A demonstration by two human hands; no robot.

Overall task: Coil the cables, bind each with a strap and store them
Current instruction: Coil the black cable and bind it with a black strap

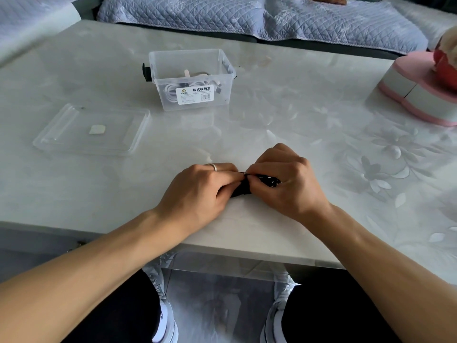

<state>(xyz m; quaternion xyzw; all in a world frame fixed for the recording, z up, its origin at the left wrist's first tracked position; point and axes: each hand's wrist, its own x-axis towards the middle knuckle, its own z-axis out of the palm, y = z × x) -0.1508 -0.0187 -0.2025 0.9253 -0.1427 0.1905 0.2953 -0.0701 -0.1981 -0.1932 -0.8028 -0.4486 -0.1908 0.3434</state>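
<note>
A coiled black cable lies on the white table near its front edge, mostly hidden between my hands. My left hand grips its left end, with a ring on one finger. My right hand pinches something thin and dark at the middle of the bundle, probably a strap; I cannot see it clearly. Farther back stands a clear plastic storage box with a label. A coiled white cable lies inside it.
The box's clear lid lies flat at the left, with a small white piece on it. A pink and white container sits at the right edge. A quilted sofa cover runs behind the table. My knees and shoes show below.
</note>
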